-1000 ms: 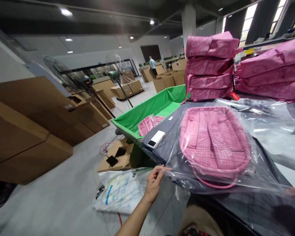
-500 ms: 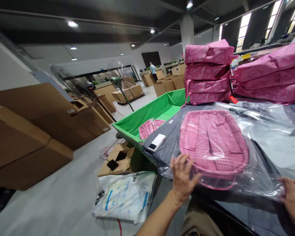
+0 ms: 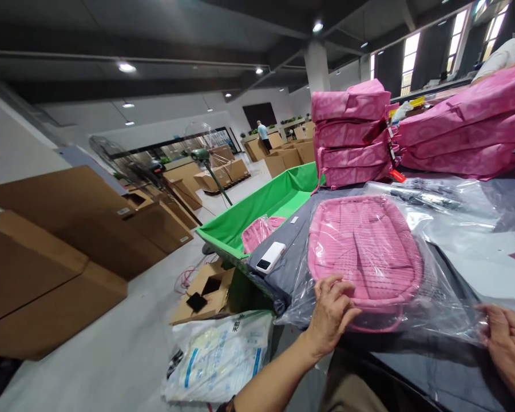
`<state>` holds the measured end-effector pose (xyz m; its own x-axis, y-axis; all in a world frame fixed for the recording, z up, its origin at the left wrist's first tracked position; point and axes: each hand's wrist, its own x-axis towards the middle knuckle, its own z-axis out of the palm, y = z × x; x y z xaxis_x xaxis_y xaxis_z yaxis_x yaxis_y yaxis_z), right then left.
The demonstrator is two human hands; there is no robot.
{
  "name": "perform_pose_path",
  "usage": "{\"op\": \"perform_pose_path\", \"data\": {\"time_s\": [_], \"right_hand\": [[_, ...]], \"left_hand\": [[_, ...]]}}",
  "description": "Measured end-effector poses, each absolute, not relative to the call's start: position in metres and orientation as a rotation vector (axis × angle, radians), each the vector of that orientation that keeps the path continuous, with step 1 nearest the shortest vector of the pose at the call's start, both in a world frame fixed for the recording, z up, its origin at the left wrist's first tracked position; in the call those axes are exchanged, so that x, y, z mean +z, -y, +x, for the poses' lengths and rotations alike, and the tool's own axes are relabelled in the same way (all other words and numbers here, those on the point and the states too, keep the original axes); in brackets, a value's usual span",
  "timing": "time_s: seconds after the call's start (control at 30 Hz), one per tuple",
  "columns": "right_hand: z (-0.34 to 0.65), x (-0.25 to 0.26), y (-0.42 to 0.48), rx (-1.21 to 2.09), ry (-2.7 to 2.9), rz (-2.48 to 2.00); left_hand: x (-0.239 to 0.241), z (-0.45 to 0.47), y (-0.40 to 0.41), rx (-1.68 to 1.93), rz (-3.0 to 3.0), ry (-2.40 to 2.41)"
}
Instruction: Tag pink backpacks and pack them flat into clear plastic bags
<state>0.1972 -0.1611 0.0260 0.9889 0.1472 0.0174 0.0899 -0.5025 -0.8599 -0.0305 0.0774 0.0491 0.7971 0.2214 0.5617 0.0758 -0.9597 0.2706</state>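
Observation:
A pink backpack [image 3: 364,246] lies flat inside a clear plastic bag [image 3: 438,309] on the grey table [image 3: 412,366] in front of me. My left hand [image 3: 331,313] rests on the bag's near left corner, fingers curled over the plastic against the backpack's lower edge. My right hand [image 3: 508,346] grips the bag's near right edge at the frame's lower right, with fingers bent on the plastic.
A white phone [image 3: 271,256] lies on the table's left corner. Stacks of pink backpacks [image 3: 352,140] stand behind. A green bin [image 3: 261,209] holds a bagged pink backpack [image 3: 257,232]. Cardboard boxes [image 3: 68,246], a fan [image 3: 201,157] and a printed sack [image 3: 218,355] sit on the floor. A distant person [image 3: 261,130] stands far back.
My left hand let go of the bag's pinched corner and moved right onto the bagged backpack. My right hand came into view holding the bag's right edge. The view tilted slightly.

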Motion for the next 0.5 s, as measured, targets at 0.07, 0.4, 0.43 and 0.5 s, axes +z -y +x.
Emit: {"op": "perform_pose_path", "data": {"time_s": [0.07, 0.4, 0.43, 0.5], "right_hand": [[0.197, 0.026, 0.164, 0.083, 0.184, -2.126], [0.218, 0.029, 0.167, 0.057, 0.373, -2.198], [0.220, 0.028, 0.166, 0.066, 0.385, -2.195], [0.223, 0.025, 0.166, 0.061, 0.406, -2.210]], "left_hand": [[0.052, -0.024, -0.082, 0.915, 2.781, -0.189], [0.073, 0.018, -0.116, 0.305, 2.538, -0.239], [0.072, 0.018, -0.117, 0.313, 2.518, -0.248], [0.069, 0.016, -0.117, 0.320, 2.481, -0.240]]}}
